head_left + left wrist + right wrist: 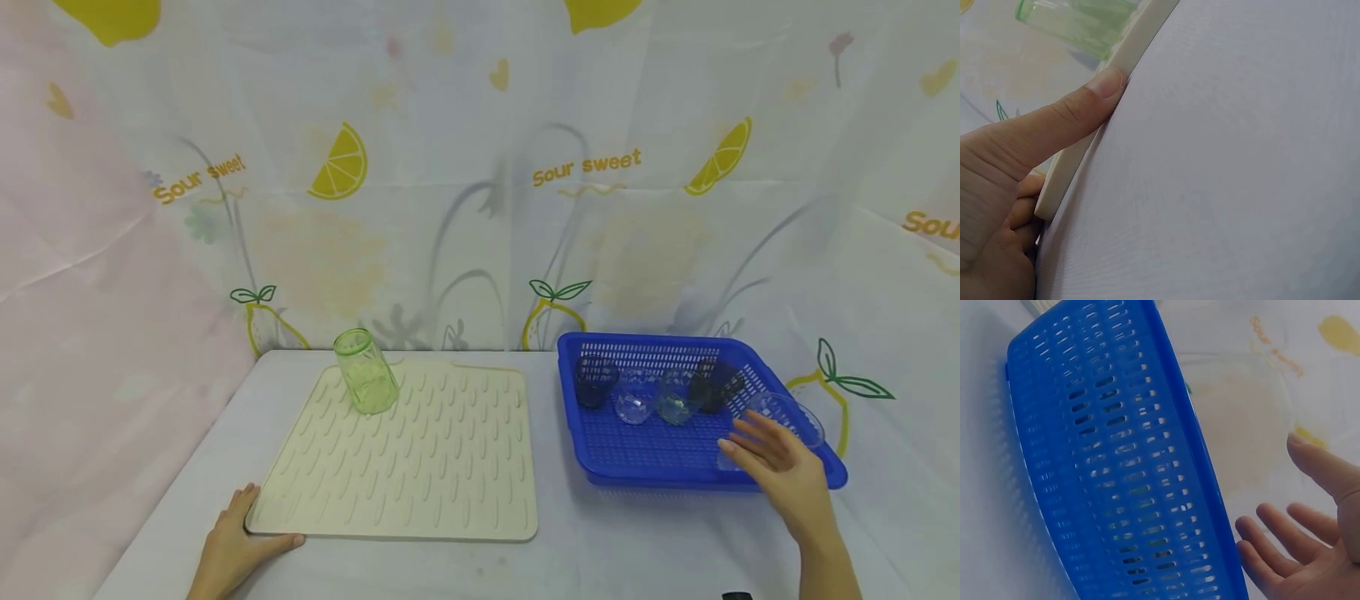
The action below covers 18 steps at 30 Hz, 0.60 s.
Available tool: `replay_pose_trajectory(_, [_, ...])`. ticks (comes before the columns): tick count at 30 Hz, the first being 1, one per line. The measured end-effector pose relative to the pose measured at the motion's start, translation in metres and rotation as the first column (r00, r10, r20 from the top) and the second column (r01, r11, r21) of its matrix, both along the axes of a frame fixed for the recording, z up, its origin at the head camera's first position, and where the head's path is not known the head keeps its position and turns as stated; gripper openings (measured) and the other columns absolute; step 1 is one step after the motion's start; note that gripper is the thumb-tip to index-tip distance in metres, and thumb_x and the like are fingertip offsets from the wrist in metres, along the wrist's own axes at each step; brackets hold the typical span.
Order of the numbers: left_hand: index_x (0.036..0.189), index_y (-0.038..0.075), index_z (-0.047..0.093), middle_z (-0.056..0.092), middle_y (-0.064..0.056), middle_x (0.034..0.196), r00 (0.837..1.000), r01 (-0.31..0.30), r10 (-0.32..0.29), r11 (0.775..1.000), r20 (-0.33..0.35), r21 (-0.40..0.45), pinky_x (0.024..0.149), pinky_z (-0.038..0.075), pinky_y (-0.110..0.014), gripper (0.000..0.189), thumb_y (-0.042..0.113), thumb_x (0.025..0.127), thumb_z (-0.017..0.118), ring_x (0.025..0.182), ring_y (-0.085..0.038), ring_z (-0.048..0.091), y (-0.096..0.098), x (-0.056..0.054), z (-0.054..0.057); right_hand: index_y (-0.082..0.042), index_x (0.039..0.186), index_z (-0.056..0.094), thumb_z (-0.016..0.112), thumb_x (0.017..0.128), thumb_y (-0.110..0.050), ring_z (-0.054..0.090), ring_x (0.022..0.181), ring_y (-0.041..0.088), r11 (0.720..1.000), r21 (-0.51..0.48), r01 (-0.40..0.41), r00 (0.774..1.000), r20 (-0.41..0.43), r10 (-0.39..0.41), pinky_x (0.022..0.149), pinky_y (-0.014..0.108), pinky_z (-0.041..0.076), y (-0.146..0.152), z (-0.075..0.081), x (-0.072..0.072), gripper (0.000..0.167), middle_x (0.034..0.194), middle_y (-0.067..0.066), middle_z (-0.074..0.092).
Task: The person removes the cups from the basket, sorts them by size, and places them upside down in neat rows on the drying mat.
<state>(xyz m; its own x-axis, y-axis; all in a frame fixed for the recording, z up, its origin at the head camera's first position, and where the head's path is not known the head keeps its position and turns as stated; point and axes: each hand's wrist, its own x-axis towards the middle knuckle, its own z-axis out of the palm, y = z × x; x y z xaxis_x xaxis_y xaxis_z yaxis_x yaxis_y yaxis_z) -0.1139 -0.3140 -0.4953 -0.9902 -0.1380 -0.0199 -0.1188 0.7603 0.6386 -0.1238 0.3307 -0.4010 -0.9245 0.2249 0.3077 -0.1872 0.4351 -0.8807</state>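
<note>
Clear vessel (797, 415) at the right end of the blue basket (645, 482); we see its round rim, the rest partly hidden behind the hand. We judge it fairly light, rigid, smooth enough to slip and likely breakable; a hold round the wall below the rim looks safer than a pinch on the lip. Its mouth seems tipped up and to the right; the long axis we cannot fix.

Right hand (787, 479) at the vessel, thumb and fingers well parted, no grip formed; whether skin meets the wall, we cannot tell. Leftward in the basket we note a dark cup (716, 387), a greenish cup (677, 402), a clear cup (633, 402) and a dark blue cup (596, 383).

Well apart to the left lies a pale ridged mat (450, 450), a green glass (367, 377) standing near its far left corner. Left hand (232, 543) rests at the near left corner, thumb straight along the front edge, fingers by the side.
</note>
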Motion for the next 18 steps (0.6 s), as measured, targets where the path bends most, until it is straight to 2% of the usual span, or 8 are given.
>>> replay_pose_trajectory(5, [0.138, -0.021, 0.018, 0.014, -0.045, 0.14, 1.0, 0.002, -0.002, 1.0, -0.009, 0.005, 0.106, 0.011, -0.071, 0.111, 0.033, 0.066, 0.084, 0.131, -0.06, 0.011, 0.0, 0.001, 0.0, -0.003, 0.134, 0.045, 0.069, 0.083, -0.001, 0.058, 0.088, -0.016, 0.997, 0.019, 0.074, 0.997, -0.034, -0.073, 0.073, 0.001, 0.047, 0.009, 0.0, 0.003, 0.056, 0.101, -0.033, 0.056])
replay_pose_trajectory(11, [0.137, -0.022, 0.019, 0.016, -0.046, 0.139, 1.0, 0.004, -0.004, 1.0, -0.031, -0.002, 0.106, 0.012, -0.07, 0.111, 0.033, 0.066, 0.084, 0.13, -0.06, 0.013, -0.001, 0.001, -0.002, -0.004, 0.132, 0.048, 0.069, 0.082, 0.003, 0.06, 0.085, -0.014, 0.993, -0.076, 0.094, 0.994, -0.046, -0.097, 0.071, 0.001, 0.047, 0.019, 0.001, 0.008, 0.055, 0.098, -0.03, 0.06])
replay_pose_trajectory(18, [0.137, -0.021, 0.019, 0.017, -0.046, 0.139, 0.999, 0.001, -0.001, 1.0, -0.035, 0.002, 0.106, 0.012, -0.07, 0.11, 0.033, 0.066, 0.084, 0.13, -0.06, 0.013, -0.001, 0.001, -0.003, -0.02, 0.118, 0.055, 0.071, 0.079, 0.006, 0.062, 0.079, -0.013, 0.98, -0.13, 0.152, 0.984, -0.071, -0.163, 0.068, 0.001, 0.048, 0.023, 0.003, 0.015, 0.049, 0.091, -0.028, 0.064])
